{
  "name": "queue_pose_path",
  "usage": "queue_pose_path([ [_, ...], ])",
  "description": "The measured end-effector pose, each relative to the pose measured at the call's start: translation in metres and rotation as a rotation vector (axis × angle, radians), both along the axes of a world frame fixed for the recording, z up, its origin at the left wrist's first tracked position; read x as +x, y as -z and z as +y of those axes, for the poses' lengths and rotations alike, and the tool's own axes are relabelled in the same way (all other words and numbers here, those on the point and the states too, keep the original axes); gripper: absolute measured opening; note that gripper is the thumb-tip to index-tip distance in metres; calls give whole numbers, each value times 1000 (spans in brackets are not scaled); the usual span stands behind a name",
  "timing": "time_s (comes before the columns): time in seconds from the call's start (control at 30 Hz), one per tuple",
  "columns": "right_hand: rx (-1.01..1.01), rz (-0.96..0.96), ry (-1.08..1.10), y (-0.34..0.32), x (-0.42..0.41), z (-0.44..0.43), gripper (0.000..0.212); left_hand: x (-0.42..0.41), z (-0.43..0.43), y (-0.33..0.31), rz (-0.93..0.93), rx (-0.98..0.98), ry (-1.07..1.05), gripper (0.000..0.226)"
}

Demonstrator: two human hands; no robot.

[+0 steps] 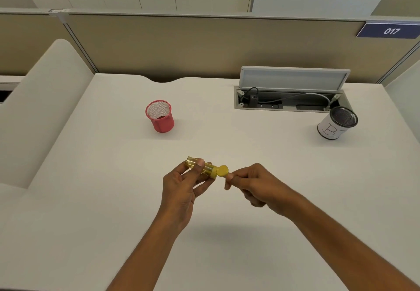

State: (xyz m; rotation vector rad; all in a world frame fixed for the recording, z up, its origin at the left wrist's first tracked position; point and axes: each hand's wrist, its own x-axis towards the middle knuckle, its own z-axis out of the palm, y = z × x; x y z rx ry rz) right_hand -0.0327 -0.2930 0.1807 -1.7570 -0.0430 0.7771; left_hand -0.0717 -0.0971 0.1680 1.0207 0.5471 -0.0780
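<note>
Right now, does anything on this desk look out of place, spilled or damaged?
Nothing is spilled or damaged. The cable hatch at the far right of the desk stands propped open, cables exposed. The yellow vial in the left hand has its cap flipped open beside the right hand; that looks deliberate.

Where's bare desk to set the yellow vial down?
Widest bare patch: between red mesh cup and labelled cup, in front of the cable tray. Also desk left of the left hand holding the yellow vial. Crowded only back right, where labelled cup sits by the tray.
</note>
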Motion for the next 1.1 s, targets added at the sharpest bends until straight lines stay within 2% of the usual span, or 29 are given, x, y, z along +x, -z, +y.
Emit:
queue_pose_path([
  [0.07, -25, 67, -38, -2, 1, -2, 32, -3, -3, 2, 9, -17, -12, 29],
  [0.1, -66, -8, -46, 1, 0, 0, 31, -2, -4, 3, 10, -23, -25, 29],
  [0.13, -121, -149, -32, 6, -2, 1, 28, -1, -5, 3, 11, -28, -40, 26],
  [0.2, -268, -577, 13, 14, -5, 4, 26, 3, -4, 2, 6, -37, -70, 20],
  [0.3, -654, -1195, -57, 26, -7, 1, 36, 13, -1, -3, 2, -58, -100, 18],
  [0.37, -757, -1378, -55, 32, -6, 1, 34, 19, 0, -6, -6, -59, -108, 19],
  [0.43, -796, -1465, -15, 36, -7, 3, 28, 23, 1, -7, -15, -46, -97, 19],
  [0.53, -807, -1480, 16, 36, -8, 4, 20, 24, -1, -6, -23, -18, -65, 18],
  [0.6, -692, -1311, 24, 31, -11, 6, 21, 24, -2, -5, -30, 2, -51, 17],
  [0.67, -431, -948, 87, 23, -13, 13, 29, 24, -2, -4, -35, 26, -31, 19],
  [0.73, -149, -460, 172, 10, -10, 15, 33, 24, 0, -4, -40, 40, -9, 22],
  [0.8, -9, -2, 208, -4, -1, 8, 34, 23, 0, -3, -42, 39, 12, 23],
  [0.83, 22, 146, 196, -10, 3, 4, 33, 22, -2, -2, -42, 35, 17, 22],
  [0.87, 26, 208, 169, -12, 5, 1, 33, 21, -3, -1, -38, 32, 14, 21],
  [0.9, 9, 192, 152, -11, 4, 0, 33, 20, -5, 0, -31, 28, 8, 20],
  [0.97, -89, -67, 152, -2, -1, 4, 29, 19, -6, 2, -14, 15, -11, 18],
  [1.03, -228, -541, 191, 11, -8, 7, 19, 19, -6, 3, -2, -1, -37, 18],
  [1.1, -436, -973, 73, 24, -12, 5, 26, 20, -5, 3, 8, -14, -67, 19],
])
